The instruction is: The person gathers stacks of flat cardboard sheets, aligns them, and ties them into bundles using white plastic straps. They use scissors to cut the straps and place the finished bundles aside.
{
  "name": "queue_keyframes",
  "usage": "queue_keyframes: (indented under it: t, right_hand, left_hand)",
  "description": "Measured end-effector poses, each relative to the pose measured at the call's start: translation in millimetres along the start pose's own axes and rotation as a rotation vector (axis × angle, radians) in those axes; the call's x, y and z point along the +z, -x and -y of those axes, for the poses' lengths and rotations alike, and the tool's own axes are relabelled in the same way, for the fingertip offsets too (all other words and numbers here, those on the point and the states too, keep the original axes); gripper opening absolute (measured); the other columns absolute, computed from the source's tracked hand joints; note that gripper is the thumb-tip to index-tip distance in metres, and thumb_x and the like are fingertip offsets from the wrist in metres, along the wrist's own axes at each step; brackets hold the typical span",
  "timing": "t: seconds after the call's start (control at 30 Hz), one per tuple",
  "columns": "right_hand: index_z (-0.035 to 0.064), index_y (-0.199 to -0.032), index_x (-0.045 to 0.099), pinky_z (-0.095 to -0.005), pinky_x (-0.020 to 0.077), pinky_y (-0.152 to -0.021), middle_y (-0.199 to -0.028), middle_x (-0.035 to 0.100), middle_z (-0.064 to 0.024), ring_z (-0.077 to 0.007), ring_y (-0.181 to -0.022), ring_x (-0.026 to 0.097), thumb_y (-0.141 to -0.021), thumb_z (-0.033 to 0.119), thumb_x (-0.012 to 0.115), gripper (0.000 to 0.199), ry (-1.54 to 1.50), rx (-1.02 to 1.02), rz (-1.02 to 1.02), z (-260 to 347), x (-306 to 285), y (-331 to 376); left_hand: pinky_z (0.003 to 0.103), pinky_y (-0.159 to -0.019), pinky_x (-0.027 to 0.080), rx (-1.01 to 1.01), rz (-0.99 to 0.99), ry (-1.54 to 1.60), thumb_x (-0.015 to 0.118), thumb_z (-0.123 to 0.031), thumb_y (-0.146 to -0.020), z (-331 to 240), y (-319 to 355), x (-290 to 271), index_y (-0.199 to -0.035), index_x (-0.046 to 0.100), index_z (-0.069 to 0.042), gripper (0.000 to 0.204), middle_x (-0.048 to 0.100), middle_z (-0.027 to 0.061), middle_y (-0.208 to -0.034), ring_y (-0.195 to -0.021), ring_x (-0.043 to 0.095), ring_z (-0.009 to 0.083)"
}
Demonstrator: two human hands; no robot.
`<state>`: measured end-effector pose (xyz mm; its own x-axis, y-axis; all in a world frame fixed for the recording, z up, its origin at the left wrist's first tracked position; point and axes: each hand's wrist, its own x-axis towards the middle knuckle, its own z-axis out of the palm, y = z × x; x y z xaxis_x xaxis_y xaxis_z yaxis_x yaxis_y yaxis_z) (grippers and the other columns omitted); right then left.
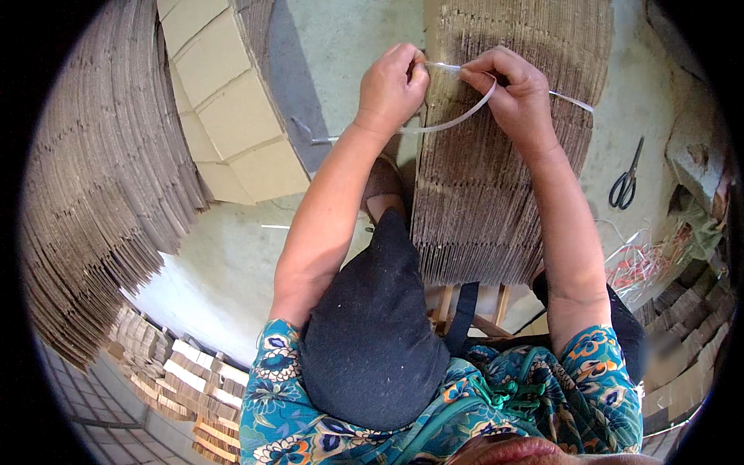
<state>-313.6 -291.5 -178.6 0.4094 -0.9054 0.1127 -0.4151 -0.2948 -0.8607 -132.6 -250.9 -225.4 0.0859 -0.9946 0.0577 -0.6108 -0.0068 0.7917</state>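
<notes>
A bundle of brown corrugated cardboard pieces (pixel 480 186), packed on edge, lies in front of me between my arms. Over its far part, a white plastic strap (pixel 443 67) stretches between my hands. My left hand (pixel 392 87) is closed on the strap at the bundle's left edge. My right hand (pixel 515 89) pinches it above the bundle, thumb against fingers. From the right hand the strap curves back in a loop, passes under my left wrist and ends loose to the left. Another stretch of strap shows right of my right hand, across the bundle's right edge.
Black-handled scissors (pixel 635 161) lie on the floor at right, with tangled red and white strips (pixel 639 267) nearer me. Tall cardboard stacks (pixel 108 170) fill the left, beside flat tan cardboard (pixel 232 101). My knee (pixel 372 349) is left of the bundle.
</notes>
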Motion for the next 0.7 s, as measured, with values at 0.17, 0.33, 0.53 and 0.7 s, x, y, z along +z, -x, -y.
queue_keyframes:
  t: [0.17,0.33,0.53,0.7]
  right_hand:
    - [0.0037,-0.084,0.066,-0.0246,0.0461,-0.067,-0.080,0.064,-0.0024,-0.0104,-0.075,0.059,-0.079,0.011,0.070,0.010,-0.231,0.179,0.120,0,-13,-2]
    - [0.0020,-0.096,0.063,-0.0220,0.0453,-0.073,-0.091,0.064,-0.0015,-0.0095,-0.084,0.058,-0.084,0.007,0.063,0.012,-0.146,0.230,-0.280,-19,-73,31]
    - [0.0105,-0.114,0.058,-0.0320,0.0480,-0.074,-0.108,0.062,-0.0072,-0.0196,-0.082,0.059,-0.077,0.015,0.067,0.039,0.802,0.619,-0.074,-136,-137,171]
    - [0.0124,-0.109,0.056,-0.0400,0.0470,-0.078,-0.106,0.057,-0.0108,-0.0302,-0.094,0.057,-0.075,0.012,0.063,0.035,0.711,0.636,-0.076,-148,-95,192]
  left_hand:
    - [0.040,-0.064,0.047,-0.123,0.039,0.078,0.053,-0.012,-0.082,1,2,2,-0.084,0.056,-0.005,0.008,0.060,0.0140,-0.081,-0.073,0.059,0.0336]
    - [0.039,-0.075,0.046,-0.179,0.099,0.137,0.052,-0.009,-0.082,21,20,-6,-0.092,0.056,-0.002,0.013,0.060,0.0178,-0.087,-0.084,0.058,0.0335]
    - [0.042,-0.081,0.043,0.001,0.371,-0.368,0.065,-0.012,-0.073,42,86,-10,-0.102,0.057,-0.006,0.030,0.055,0.0140,-0.100,-0.097,0.053,0.0333]
    - [0.043,-0.077,0.043,-0.041,0.458,-0.491,0.061,-0.015,-0.077,64,103,-2,-0.092,0.061,-0.006,0.018,0.057,0.0129,-0.092,-0.092,0.054,0.0335]
